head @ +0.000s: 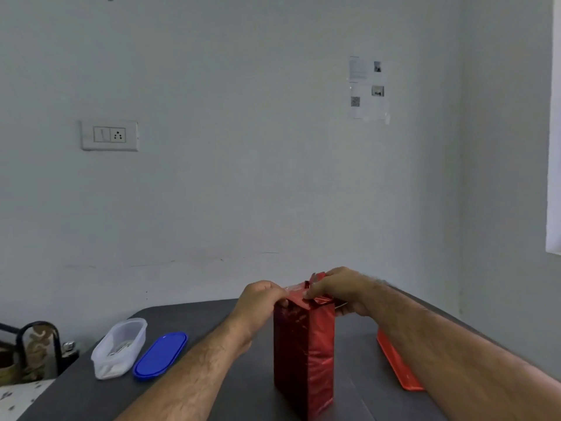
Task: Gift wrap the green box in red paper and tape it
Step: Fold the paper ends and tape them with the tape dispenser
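Fingers of both hands meet on the top end of the box (303,354). The left hand (261,299) curls over the top left corner, its fingertips pinching the edge of the red paper (315,300) and what looks like a strip of clear tape (296,287) lying across it. The right hand (337,288) curls over the top right, thumb and fingers pinching the crumpled folds of paper that stand up there.

The box stands upright on its small end near the front middle of the table (212,311), its long axis vertical, one vertical corner turned toward the camera. It is a tall rectangular block, fully covered in glossy red foil-like paper that shows creases and bright streaks of reflected light. None of the box's own surface shows. The top end is not flat; loose flaps stick up between the hands.

The table is dark grey and matte, with a rounded far corner. To the left lie a translucent oblong plastic tub (120,347) with something pale inside and, just beside it, a flat blue oblong lid (160,354). To the right, partly behind the right forearm, lies a flat orange-red lid (394,366).

On the pale wall are a white switch plate (109,135) with a socket and a sheet (368,88) with small pictures and a QR code; its writing is too small to read.
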`<action>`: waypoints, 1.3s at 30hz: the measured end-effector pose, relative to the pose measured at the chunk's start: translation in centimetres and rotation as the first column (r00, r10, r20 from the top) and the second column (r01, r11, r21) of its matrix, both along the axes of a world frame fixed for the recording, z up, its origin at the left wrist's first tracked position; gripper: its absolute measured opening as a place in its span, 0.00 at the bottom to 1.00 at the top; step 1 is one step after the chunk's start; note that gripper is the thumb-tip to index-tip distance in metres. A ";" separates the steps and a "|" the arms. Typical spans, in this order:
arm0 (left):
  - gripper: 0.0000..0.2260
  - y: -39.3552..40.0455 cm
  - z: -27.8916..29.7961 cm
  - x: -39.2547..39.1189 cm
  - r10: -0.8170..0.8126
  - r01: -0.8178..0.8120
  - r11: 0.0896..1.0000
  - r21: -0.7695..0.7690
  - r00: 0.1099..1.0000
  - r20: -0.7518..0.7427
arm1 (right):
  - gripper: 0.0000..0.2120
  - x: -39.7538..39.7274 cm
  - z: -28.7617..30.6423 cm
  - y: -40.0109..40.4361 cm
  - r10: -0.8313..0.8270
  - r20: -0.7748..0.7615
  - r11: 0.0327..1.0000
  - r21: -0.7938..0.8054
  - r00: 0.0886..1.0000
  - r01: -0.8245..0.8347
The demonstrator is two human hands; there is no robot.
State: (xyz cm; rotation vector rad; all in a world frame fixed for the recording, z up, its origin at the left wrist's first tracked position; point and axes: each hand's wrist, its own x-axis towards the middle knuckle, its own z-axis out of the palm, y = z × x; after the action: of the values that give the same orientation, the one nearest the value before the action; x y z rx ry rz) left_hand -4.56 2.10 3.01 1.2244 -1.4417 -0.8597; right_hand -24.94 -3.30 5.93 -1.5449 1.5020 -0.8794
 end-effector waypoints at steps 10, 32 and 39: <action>0.11 0.2 2.2 1.5 -0.151 0.141 0.985 0.095 0.983 0.109 | 0.08 0.7 -0.2 1.1 -0.101 0.178 0.965 0.258 0.979 0.053; 0.06 -0.9 5.2 -0.5 -0.089 -0.020 0.971 0.237 0.893 0.441 | 0.09 0.8 -1.6 1.2 -0.100 0.300 0.941 0.338 0.949 -0.008; 0.04 -1.3 5.3 -2.0 -0.061 -0.070 0.968 0.239 0.864 0.500 | 0.07 0.5 -1.6 1.3 -0.100 0.293 0.940 0.340 0.951 -0.006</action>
State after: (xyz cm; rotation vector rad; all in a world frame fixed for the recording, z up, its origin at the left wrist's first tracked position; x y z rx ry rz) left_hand -6.52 0.83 8.32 1.7391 -1.7780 -0.7637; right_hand -24.44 -1.97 4.37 -1.0715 1.3809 -0.7978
